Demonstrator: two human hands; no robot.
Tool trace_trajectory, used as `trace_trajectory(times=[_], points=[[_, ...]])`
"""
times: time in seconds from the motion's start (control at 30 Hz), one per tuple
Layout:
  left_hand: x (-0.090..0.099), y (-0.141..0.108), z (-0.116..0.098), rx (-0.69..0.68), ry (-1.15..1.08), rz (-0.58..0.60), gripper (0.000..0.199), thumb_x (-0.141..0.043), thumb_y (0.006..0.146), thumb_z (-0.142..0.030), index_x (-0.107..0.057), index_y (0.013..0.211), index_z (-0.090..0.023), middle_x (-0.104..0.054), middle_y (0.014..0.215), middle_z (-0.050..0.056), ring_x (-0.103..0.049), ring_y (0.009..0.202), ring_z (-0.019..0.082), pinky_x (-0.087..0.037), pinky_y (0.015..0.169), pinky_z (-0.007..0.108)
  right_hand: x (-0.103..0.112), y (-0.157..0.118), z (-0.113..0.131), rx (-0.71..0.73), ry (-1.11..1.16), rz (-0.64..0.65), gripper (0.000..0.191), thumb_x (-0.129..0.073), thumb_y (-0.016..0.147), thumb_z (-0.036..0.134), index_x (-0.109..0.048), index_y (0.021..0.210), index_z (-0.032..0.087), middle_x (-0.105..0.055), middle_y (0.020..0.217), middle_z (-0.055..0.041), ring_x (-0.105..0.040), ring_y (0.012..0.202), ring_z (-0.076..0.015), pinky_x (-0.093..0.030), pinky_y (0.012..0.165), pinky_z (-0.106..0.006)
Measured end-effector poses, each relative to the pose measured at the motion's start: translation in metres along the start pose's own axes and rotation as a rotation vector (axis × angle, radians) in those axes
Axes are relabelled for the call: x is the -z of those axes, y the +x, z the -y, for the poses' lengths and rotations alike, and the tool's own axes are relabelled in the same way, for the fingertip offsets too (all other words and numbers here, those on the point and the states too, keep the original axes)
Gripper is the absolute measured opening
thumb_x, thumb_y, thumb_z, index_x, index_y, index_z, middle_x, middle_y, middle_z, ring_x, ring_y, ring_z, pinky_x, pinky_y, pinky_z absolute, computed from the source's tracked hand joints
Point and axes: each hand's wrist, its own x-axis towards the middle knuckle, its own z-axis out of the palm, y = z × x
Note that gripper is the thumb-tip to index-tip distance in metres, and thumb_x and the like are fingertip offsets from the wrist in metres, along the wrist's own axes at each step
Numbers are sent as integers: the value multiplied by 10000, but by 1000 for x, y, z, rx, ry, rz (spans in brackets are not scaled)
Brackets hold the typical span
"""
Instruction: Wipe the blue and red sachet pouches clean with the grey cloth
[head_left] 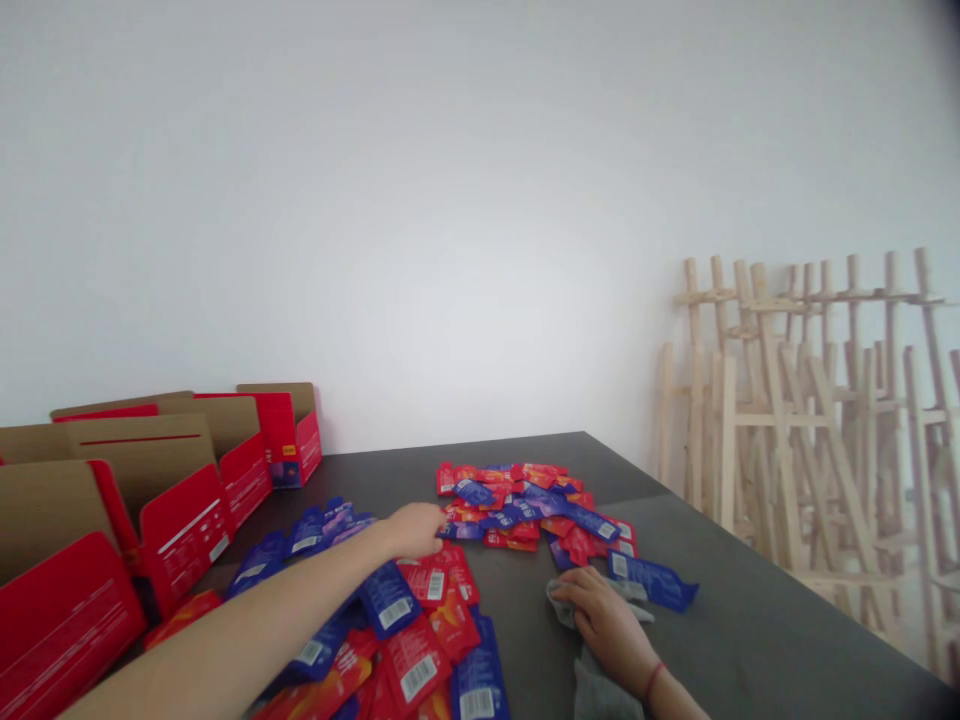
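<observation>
My left hand (416, 530) reaches over the near pile of red and blue packets (416, 660), its fingers curled. A blue-purple packet (462, 530) of the far pile lies right at those fingertips; whether they grip it is hidden. On the dark table my right hand (600, 612), a red string at its wrist, is closed on a crumpled grey cloth (604, 692). Part of that cloth sticks out beyond the fingers. Just past it lies a single blue packet (654, 580) at the right end of the far pile of packets (517, 505).
Several open red cardboard boxes (187, 525) with brown insides stand along the left. The dark tabletop (720, 600) ends at a slanting right edge. Beyond that edge, wooden easels (795, 430) lean against the white wall (480, 220).
</observation>
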Motion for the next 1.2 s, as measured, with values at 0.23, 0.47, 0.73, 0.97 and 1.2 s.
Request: trace_trajectory(times=[0.23, 0.47, 0.73, 0.97, 1.2], points=[[-33, 68, -62, 84, 128, 62, 352, -649, 977, -376, -603, 1255, -165, -609, 1253, 106, -634, 1055, 251, -555, 884, 464, -5, 0, -5, 1, 4, -14, 520, -414, 706, 38, -737, 1058, 243, -694, 1173, -75, -600, 1135, -242, -466, 1013, -364], [-25, 62, -54, 58, 122, -74, 362, -649, 976, -382, -597, 1264, -169, -609, 1247, 102, -638, 1038, 245, -563, 865, 451, -5, 2, -9, -10, -22, -17, 522, -412, 707, 43, -729, 1063, 257, -696, 1176, -65, -603, 1132, -243, -470, 1020, -372], [-30, -5, -128, -283, 57, -204, 241, -499, 958, -134, -709, 1070, -173, -712, 1044, 105, -673, 989, 251, -540, 844, 361, 1, 5, 2, -16, -14, -19, 525, -417, 710, 19, -738, 1068, 229, -693, 1179, -81, -586, 1146, -249, -453, 1029, -391], [-78, -59, -196, -355, -53, -48, 496, -627, 853, -175, -566, 1341, -110, -616, 1307, 168, -609, 1157, 312, -538, 927, 420, 40, -13, 11, 46, -126, 155, 543, -461, 695, 21, -737, 1125, 205, -698, 1146, -83, -582, 1117, -244, -445, 1010, -365], [-128, -70, -205, -437, -78, -114, 337, -495, 994, -167, -612, 1309, -142, -633, 1327, 159, -606, 1203, 305, -551, 911, 408, 66, -58, 58, 112, -71, 277, 634, -478, 684, 38, -670, 1248, 253, -675, 1245, -46, -560, 1167, -218, -438, 1026, -336]])
